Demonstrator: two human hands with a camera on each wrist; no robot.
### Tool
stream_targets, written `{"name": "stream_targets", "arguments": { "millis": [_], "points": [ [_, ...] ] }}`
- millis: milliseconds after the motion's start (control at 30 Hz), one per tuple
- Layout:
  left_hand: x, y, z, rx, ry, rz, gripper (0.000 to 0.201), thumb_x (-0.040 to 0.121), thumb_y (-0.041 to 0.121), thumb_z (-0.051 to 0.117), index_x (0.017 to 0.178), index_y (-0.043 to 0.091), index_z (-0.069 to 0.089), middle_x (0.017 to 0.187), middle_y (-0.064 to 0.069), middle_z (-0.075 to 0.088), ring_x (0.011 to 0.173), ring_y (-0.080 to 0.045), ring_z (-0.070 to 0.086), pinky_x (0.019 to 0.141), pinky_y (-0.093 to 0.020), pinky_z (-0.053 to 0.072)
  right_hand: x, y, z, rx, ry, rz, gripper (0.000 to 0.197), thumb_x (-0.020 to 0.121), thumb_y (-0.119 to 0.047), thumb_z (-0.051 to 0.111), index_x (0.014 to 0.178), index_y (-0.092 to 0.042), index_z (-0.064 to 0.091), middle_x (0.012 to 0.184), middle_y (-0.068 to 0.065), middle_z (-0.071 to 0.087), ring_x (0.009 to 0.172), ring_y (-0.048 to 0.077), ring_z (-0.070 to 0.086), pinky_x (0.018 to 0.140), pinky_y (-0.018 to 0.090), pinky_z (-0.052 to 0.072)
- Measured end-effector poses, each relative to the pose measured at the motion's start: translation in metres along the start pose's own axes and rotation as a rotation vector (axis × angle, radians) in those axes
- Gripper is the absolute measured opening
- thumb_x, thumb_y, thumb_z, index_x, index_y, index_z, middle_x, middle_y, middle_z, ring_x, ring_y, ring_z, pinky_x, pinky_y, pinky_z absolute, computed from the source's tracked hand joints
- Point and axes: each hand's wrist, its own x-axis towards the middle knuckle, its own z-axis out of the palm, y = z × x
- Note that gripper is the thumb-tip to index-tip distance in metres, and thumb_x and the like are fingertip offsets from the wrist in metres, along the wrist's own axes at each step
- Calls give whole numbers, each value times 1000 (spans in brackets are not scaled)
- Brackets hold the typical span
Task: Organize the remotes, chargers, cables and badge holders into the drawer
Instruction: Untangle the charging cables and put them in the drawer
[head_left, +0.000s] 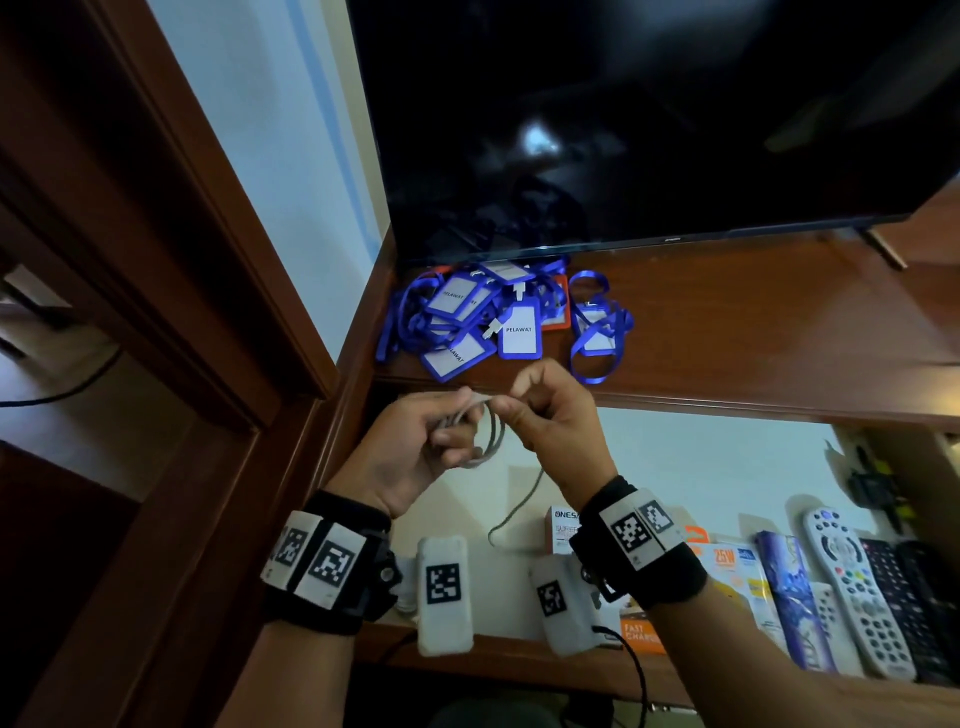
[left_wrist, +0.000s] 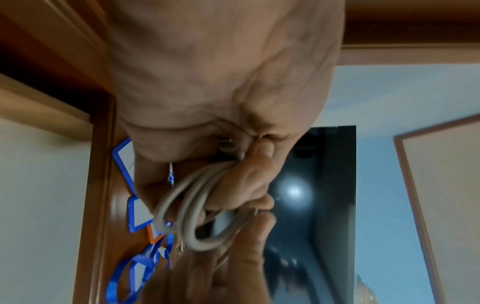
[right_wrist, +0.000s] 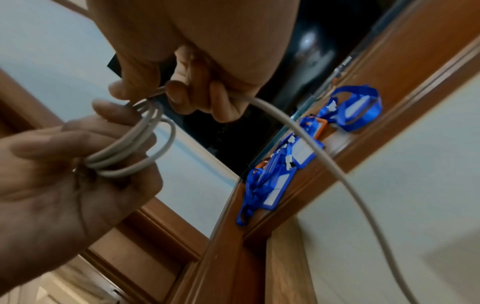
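Mid-frame in the head view, both hands work a grey cable (head_left: 488, 431) above the open drawer (head_left: 675, 457). Left hand (head_left: 415, 452) has fingers curled through a small coil of several loops, thumb clamping the top of the bundle. Right hand (head_left: 550, 410) pinches the running strand next to the coil, fingers curled round it; the free tail (head_left: 519, 499) hangs down toward the drawer floor at centre-bottom.

Right wrist view shows the coil (right_wrist: 135, 144) stacked on the left fingers at left of frame, loose strand sweeping off to lower right.

Handling judgement: cable looks light, smooth and springy, so loops will likely want to spring open if released. Best hold is across the whole bundle where loops overlap, not on a single strand; plug ends can't be made out.

Badge holders (head_left: 483, 317) with blue lanyards sit in a tangled heap on the wooden shelf (head_left: 753, 332) above centre, under the dark TV screen (head_left: 649, 114). They look floppy and snag-prone; grab by the stiff card frames.

Remotes (head_left: 852, 582) and charger boxes (head_left: 737, 577) are lined up in the drawer at lower right.
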Motion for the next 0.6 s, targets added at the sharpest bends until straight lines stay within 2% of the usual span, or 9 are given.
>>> {"name": "stream_targets", "arguments": {
  "millis": [33, 100, 167, 267, 333, 433, 600],
  "points": [
    [0, 2, -2, -69, 8, 6, 24, 87, 22, 47, 69, 6, 51, 42, 6, 27, 36, -8, 28, 50, -18, 40, -2, 3, -2, 27, 2, 24, 23, 77, -12, 69, 74, -10, 46, 51, -1, 37, 45, 7, 29, 43, 16, 28],
    [0, 7, -5, -243, 47, 56, 29, 87, 20, 46, 61, 8, 51, 43, 4, 24, 35, -9, 28, 44, -18, 41, -5, 8, -6, 66, 20, 79, 20, 76, -12, 65, 71, -11, 46, 50, -8, 37, 44, 6, 30, 42, 16, 28],
    [-1, 13, -10, -355, 86, 130, 36, 91, 17, 41, 57, 10, 52, 44, 3, 26, 36, -9, 30, 42, -16, 38, -7, 16, -11, 133, 69, 155, 19, 75, -12, 64, 69, -13, 47, 51, -4, 35, 44, 7, 28, 42, 16, 28],
    [-2, 18, -9, -324, 120, 196, 28, 92, 18, 39, 67, 11, 48, 45, 3, 31, 42, -10, 31, 56, -20, 33, -7, 24, -14, 181, 128, 214, 26, 81, -2, 66, 67, -15, 48, 53, 0, 32, 43, 7, 27, 42, 16, 27],
    [1, 16, -9, -308, 147, 226, 26, 95, 17, 36, 71, 12, 44, 47, 3, 31, 46, -11, 32, 59, -22, 31, -5, 24, -12, 125, 136, 225, 29, 83, 3, 65, 66, -13, 47, 49, -4, 37, 42, 5, 29, 41, 17, 28],
    [10, 8, -10, -302, 230, 269, 29, 98, 17, 36, 71, 13, 43, 50, 2, 33, 51, -11, 33, 62, -23, 30, -4, 19, -10, -19, 119, 212, 28, 78, 5, 69, 62, -8, 49, 44, -8, 47, 39, 3, 38, 42, 15, 33],
    [16, -12, -14, -134, 372, 358, 29, 99, 16, 40, 72, 13, 48, 55, 3, 40, 53, -8, 41, 64, -25, 35, -9, 13, 3, -355, -105, 196, 24, 78, -10, 74, 60, -7, 58, 45, 4, 54, 39, 10, 45, 50, 23, 42]
  ]
}}
